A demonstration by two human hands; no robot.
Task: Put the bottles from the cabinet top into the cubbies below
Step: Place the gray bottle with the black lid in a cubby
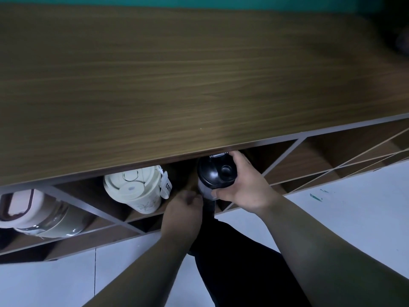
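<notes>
A black-lidded shaker bottle [215, 172] with a clear body sits at the mouth of a diamond cubby just under the cabinet's front edge. My right hand [245, 185] is wrapped around its side, thumb below the lid. My left hand [184, 209] is curled beside the bottle's lower end, fingertips touching or nearly touching it. A cream coffee cup [135, 187] with a tag lies in the cubby to the left. Further left, a pink-lidded clear bottle [37, 213] lies in another cubby. The brown wooden cabinet top [177, 74] shows no bottles.
Diagonal slats form more cubbies [309, 160] to the right, which hold nothing visible. The pale floor [343, 207] lies below, with small green marks at the right. My dark trouser leg [239, 262] is between my forearms. A dark blurred shape [401, 41] sits at the top's far right.
</notes>
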